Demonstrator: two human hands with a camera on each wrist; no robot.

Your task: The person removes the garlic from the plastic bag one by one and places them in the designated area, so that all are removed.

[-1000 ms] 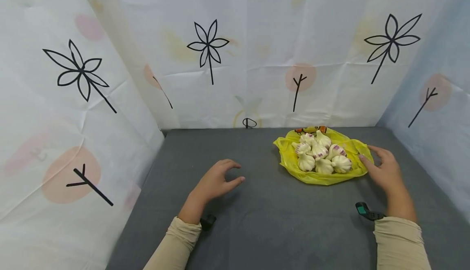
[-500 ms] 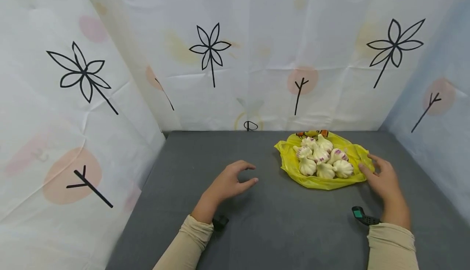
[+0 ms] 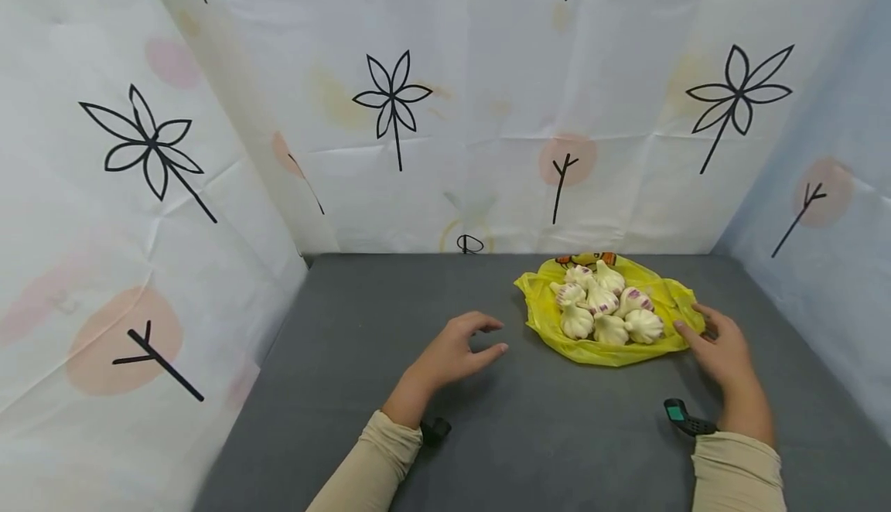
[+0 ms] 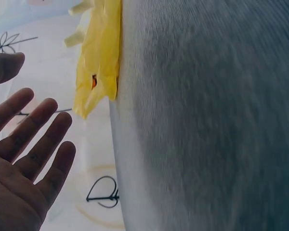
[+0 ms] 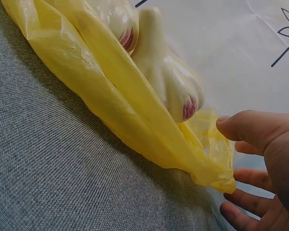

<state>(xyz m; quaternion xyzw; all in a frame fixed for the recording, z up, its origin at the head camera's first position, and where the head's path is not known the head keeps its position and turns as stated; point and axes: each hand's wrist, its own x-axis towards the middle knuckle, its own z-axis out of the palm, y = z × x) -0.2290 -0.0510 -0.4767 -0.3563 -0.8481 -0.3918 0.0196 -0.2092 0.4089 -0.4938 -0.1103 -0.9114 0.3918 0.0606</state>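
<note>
Several white garlic bulbs point(image 3: 602, 301) with purple streaks sit heaped in a crumpled yellow plastic bag point(image 3: 579, 351), its sides spread low around them. At the bag's right edge is my right hand point(image 3: 724, 353), thumb above the rim and fingertips close against its outer side. In the right wrist view, the thumb point(image 5: 245, 126) and fingers stand apart, with the bag's folded end between them. My left hand point(image 3: 448, 353) hovers over the table left of the bag, holding nothing. The left wrist view shows its fingers point(image 4: 41, 147) spread and slightly bent.
A dark grey cloth covers the table point(image 3: 543, 435). White fabric walls point(image 3: 445, 110) printed with black flowers and twigs stand at the back and both sides. A black camera mount is on each wrist, the right mount point(image 3: 685, 418) showing a green patch.
My left hand has moved right, nearer the bag. My right hand stays at the bag's right edge. The bag and garlic keep their place on the table while the head view shifts slightly.
</note>
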